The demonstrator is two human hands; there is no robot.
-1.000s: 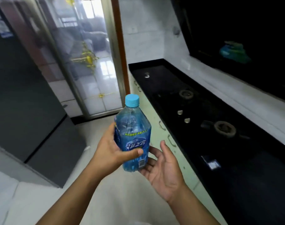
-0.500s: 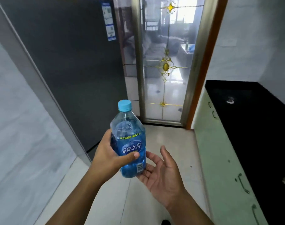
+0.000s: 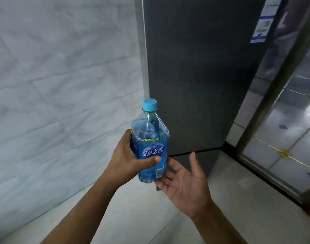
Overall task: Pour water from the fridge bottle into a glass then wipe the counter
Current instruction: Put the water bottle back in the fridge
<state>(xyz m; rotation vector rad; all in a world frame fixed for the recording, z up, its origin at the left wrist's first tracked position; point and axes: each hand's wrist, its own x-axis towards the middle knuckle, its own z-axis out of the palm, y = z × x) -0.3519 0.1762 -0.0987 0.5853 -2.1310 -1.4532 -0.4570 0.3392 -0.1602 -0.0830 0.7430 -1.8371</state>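
In front of the dark fridge [image 3: 194, 71], I have the bottle [image 3: 150, 143] upright in my left hand [image 3: 127, 159], its blue cap [image 3: 149, 105] on and pointing up. I grip it around the label band, thumb across the front and the other fingers wrapped behind where I cannot see them, so the left fingers are closed on the bottle. Holding it at mid-body like this keeps it steady and level, and with the cap sealed nothing can spill. My right hand [image 3: 187, 180] is open, palm up, just beside and below the bottle's base; its fingers [image 3: 162, 182] reach under the bottom edge and seem to touch it lightly, though I cannot be sure of contact. I judge that hand sits there as a support, or ready to take the bottle or twist the cap. The fridge door looks shut. No glass or bench shows here, so pouring is not yet begun and wiping lies further off
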